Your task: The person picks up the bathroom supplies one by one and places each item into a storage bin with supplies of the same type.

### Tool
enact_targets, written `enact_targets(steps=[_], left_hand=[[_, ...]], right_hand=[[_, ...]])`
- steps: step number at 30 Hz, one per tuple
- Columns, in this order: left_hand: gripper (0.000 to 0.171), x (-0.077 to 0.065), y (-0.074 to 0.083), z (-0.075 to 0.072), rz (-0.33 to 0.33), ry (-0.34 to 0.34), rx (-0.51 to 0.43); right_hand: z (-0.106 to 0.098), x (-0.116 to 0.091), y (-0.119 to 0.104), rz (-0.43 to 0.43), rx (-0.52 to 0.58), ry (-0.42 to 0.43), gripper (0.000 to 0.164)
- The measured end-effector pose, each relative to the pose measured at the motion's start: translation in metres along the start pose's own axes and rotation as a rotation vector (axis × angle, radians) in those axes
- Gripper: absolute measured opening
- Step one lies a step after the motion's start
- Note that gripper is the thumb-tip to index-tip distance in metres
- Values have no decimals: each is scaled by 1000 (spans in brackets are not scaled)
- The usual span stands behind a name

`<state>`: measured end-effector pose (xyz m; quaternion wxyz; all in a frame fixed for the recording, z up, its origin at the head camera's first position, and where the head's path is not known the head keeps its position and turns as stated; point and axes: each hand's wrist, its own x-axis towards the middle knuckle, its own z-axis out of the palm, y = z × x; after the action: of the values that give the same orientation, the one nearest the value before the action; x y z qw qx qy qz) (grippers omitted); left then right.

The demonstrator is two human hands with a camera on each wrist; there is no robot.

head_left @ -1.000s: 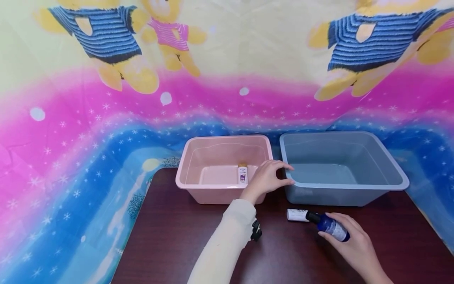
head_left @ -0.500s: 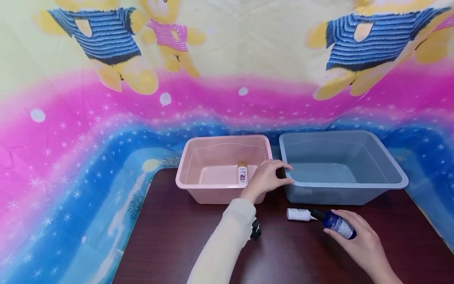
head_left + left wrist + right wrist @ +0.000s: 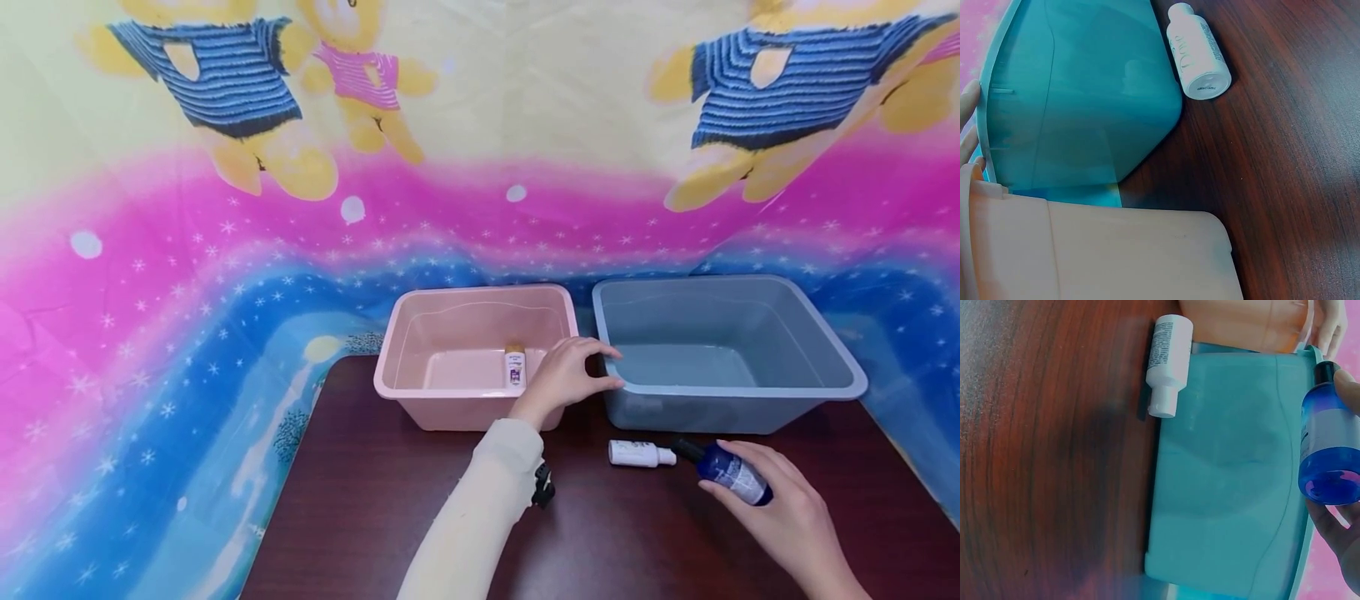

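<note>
My right hand [image 3: 787, 504] grips a dark blue bottle with a black cap [image 3: 735, 477], tilted with the cap toward the left, above the right part of the table. In the right wrist view the blue bottle [image 3: 1330, 434] overlaps the rim of the blue-grey bin. A white bottle [image 3: 637, 454] lies on its side in front of that bin; the left wrist view shows the white bottle [image 3: 1197, 56] base-on. My left hand [image 3: 566, 375] reaches over the pink bin's right edge, thumb and fingers spread apart, fingertips right at the blue-grey bin's left rim.
The pink bin [image 3: 442, 394] and the larger blue-grey bin [image 3: 750, 392] stand side by side at the back of the dark wooden table [image 3: 360, 500]. Inside the pink bin lies a small white bottle with a gold cap [image 3: 515, 368]. A patterned cloth [image 3: 480, 217] hangs behind.
My right hand has moved slightly right with the blue bottle, away from the white bottle, whose narrow end now shows. The left hand stays where it was.
</note>
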<state>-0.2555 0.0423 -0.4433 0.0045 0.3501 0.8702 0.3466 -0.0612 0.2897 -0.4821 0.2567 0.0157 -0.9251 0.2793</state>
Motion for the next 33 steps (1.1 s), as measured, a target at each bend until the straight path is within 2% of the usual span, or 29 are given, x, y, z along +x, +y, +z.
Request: enact_targets(steps=[5, 10, 17, 33], left_hand=[[37, 1, 0, 0, 0, -1, 1], [36, 0, 0, 0, -7, 1, -4], [36, -1, 0, 0, 1, 2, -6], [37, 0, -1, 0, 2, 4, 1]], right_hand=[[-4, 3, -4, 12, -18, -10, 69], [-6, 7, -6, 7, -16, 16, 71], [-10, 9, -8, -26, 11, 73, 73], [-22, 26, -5, -129, 41, 120, 73]])
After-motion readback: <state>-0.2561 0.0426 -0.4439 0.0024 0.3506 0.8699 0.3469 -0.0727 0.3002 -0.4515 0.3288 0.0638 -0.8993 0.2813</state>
